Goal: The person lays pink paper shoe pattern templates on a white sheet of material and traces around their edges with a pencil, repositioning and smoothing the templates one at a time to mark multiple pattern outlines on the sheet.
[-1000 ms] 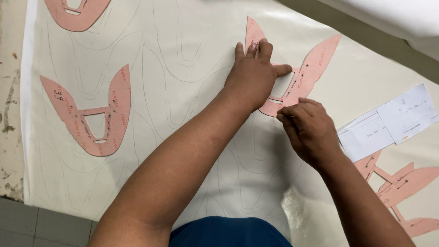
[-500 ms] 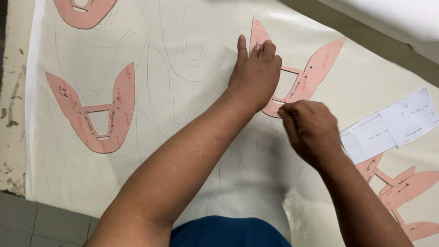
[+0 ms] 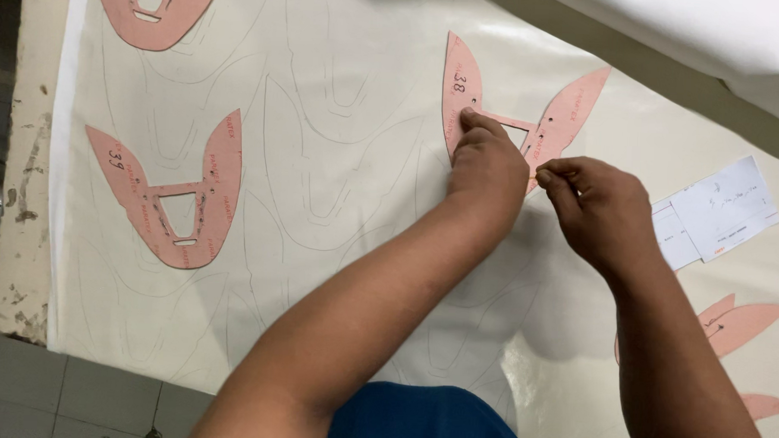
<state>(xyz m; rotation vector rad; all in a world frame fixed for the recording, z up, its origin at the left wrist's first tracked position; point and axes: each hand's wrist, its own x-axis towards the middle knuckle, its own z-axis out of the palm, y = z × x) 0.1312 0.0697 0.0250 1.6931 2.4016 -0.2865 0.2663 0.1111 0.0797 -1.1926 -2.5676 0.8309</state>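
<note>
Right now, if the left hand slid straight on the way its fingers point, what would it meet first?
The left hand already presses on the pink winged template, fingers pointing up the table. Straight on it would cross that template's narrow bridge, then reach bare cream sheet marked with traced outlines. Nothing else seems to lie in that line.

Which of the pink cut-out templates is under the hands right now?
The upper-middle pink template: the left hand presses on it, the right hand at its edge. The left template lies untouched.
</note>
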